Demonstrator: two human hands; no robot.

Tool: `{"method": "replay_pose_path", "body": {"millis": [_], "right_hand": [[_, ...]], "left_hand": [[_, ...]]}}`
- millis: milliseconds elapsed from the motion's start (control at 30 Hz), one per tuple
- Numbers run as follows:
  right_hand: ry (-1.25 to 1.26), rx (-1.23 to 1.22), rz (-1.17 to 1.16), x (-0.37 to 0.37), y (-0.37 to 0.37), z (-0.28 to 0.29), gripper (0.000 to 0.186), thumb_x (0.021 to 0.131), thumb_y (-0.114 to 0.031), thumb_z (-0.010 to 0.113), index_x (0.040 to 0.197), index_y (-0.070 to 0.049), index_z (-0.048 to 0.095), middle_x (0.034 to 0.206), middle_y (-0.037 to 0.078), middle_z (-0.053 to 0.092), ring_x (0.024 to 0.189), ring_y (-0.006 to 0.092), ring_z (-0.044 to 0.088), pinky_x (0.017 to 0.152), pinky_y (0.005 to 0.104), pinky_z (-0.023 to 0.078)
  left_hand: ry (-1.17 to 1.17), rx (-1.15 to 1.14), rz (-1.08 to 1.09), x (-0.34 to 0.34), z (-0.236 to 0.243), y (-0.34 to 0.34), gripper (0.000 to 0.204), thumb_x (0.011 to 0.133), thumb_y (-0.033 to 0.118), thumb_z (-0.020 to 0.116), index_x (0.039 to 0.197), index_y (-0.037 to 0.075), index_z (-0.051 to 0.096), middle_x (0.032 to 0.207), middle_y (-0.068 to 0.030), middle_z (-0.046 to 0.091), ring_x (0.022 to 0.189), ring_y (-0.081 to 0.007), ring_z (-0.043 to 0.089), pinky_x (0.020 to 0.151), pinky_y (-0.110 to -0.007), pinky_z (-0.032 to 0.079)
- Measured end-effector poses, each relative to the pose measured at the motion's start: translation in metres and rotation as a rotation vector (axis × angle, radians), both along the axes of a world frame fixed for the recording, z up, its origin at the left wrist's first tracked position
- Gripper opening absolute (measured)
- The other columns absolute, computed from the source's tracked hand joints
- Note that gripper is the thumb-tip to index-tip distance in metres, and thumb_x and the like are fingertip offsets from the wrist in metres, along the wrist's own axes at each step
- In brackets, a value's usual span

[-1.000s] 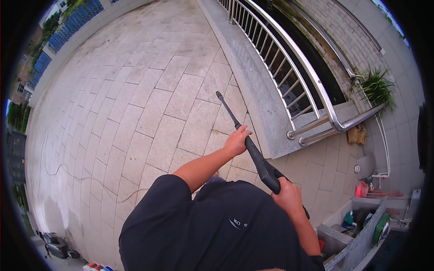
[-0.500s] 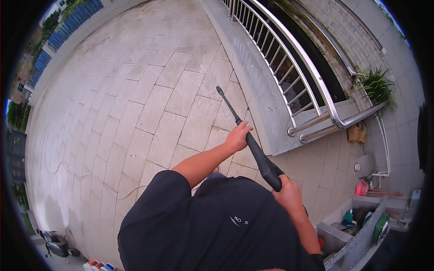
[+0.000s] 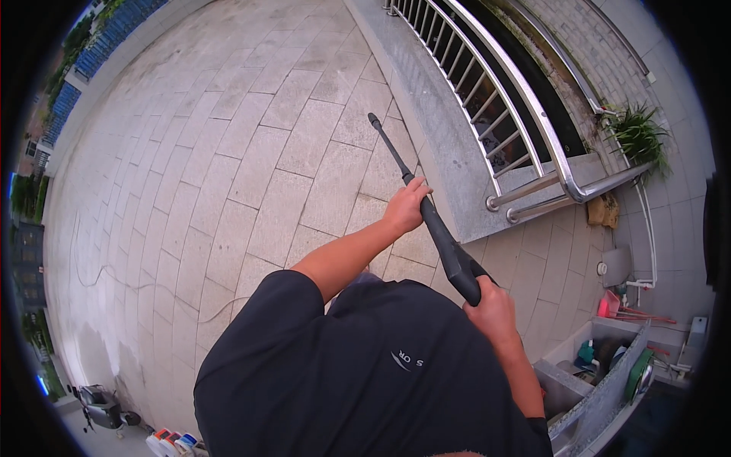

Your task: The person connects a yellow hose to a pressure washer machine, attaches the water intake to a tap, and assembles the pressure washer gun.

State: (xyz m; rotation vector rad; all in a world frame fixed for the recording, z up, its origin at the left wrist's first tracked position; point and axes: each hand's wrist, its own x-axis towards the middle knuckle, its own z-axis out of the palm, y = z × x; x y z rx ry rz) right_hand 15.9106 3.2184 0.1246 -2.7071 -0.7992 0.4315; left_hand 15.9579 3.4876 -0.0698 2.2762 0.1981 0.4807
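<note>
A long black pressure washer gun (image 3: 445, 255) slants across in front of me, its thin lance pointing ahead and slightly left over the pale paving. My left hand (image 3: 406, 206) is closed around its front part, where the thick body meets the lance. At the rear, my right hand (image 3: 492, 311) grips the handle; whether a finger presses the trigger is hidden. The lance's nozzle tip (image 3: 373, 119) is above the slabs, left of the grey stone ledge (image 3: 435, 145). No water jet can be made out.
Along the ledge on the right runs a shiny metal railing (image 3: 545, 129). A green plant (image 3: 638, 140) stands beyond its corner. Lower right are a stone sink (image 3: 560, 396) and a pink dustpan (image 3: 608, 305). A thin hose (image 3: 145, 286) winds over the paving (image 3: 205, 152) at left.
The lance tip has moved a little farther ahead over the slabs, with both hands moving the same way. The whole view has shifted slightly. My grip looks the same.
</note>
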Motion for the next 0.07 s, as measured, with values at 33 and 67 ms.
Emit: {"method": "replay_pose_path", "body": {"millis": [33,67], "right_hand": [[0.018,-0.008,-0.008,-0.0008,0.0005,0.0002,0.03,0.071,-0.01,0.071,0.098,-0.002,0.061,0.091,0.021,0.071,0.084,0.0421,0.067,0.074,0.0499,0.054],[0.032,-0.021,-0.02,-0.0007,0.0009,0.0012,0.03,0.072,-0.01,0.071,0.099,-0.002,0.062,0.092,0.021,0.07,0.084,0.0423,0.067,0.074,0.0499,0.054]], "left_hand": [[0.062,0.019,-0.051,0.0016,-0.0013,0.002,0.038,0.081,0.003,0.067,0.118,0.011,0.064,0.143,-0.0158,0.051,0.102,-0.0434,0.063,0.089,-0.047,0.052],[0.121,0.039,-0.102,0.0048,-0.0006,0.0043,0.04,0.081,0.003,0.067,0.12,0.011,0.063,0.145,-0.0159,0.049,0.104,-0.0435,0.062,0.09,-0.047,0.052]]}}
